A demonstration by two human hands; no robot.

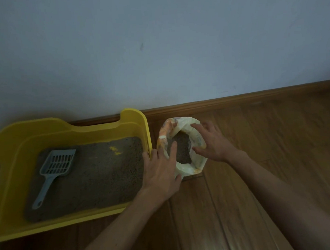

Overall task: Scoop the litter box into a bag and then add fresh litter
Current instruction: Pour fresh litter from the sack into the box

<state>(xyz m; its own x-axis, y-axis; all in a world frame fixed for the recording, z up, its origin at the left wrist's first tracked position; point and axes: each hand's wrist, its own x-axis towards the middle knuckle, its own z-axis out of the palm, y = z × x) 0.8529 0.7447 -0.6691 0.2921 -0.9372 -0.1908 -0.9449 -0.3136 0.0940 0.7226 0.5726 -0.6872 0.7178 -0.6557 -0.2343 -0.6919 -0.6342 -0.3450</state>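
A yellow litter box (16, 190) sits on the floor at the left, filled with grey litter (98, 176). A grey slotted scoop (53, 170) lies on the litter near the left end. Right of the box stands a pale yellow plastic bag (185, 168), its mouth open and grey litter showing inside. My left hand (161, 172) hovers with spread fingers over the bag's left rim and the box's right edge. My right hand (212, 141) reaches over the bag's right rim, fingers loosely spread and touching the plastic. Neither hand visibly grips anything.
A pale wall rises behind, with a wooden baseboard (235, 100) along its foot. The wooden floor (258, 177) stretches to the right and toward me. A few yellow specks (115, 150) lie on the litter near the box's right end.
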